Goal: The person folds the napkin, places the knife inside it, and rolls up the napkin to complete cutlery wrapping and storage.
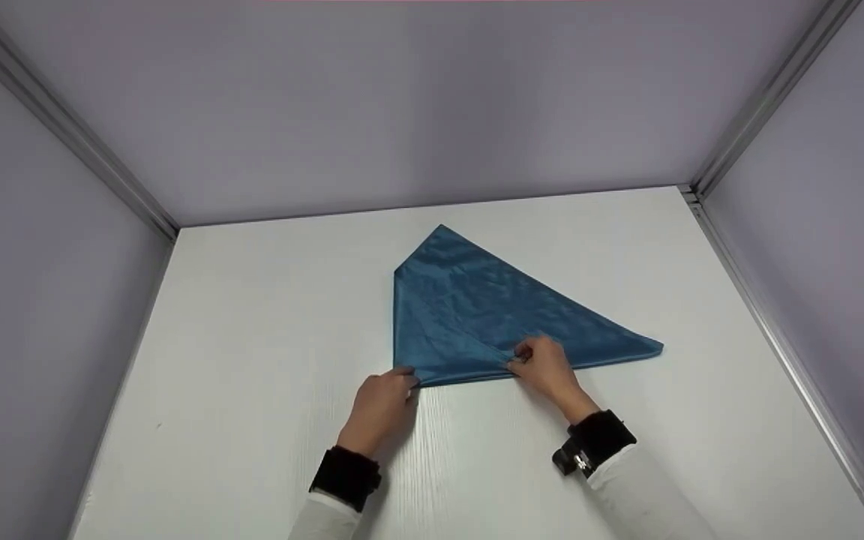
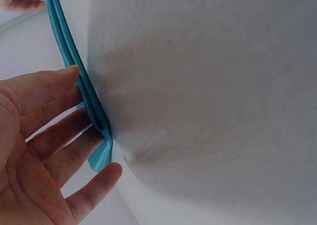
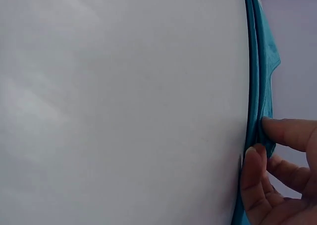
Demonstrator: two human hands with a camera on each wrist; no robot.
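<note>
A shiny blue cloth (image 1: 477,315) lies folded into a pointed shape on the white table (image 1: 252,337), with its long edge toward me. My left hand (image 1: 404,377) is at the cloth's near left corner. In the left wrist view its fingers (image 2: 69,79) are fairly straight and touch the layered edge of the cloth (image 2: 74,61). My right hand (image 1: 526,358) is at the middle of the near edge. There its thumb (image 3: 251,175) and a finger pinch a small raised fold of the cloth (image 3: 260,61).
Pale grey walls close in the table at the back (image 1: 402,97), left and right. Aluminium rails (image 1: 777,300) run along the corners. Bare white tabletop surrounds the cloth on every side.
</note>
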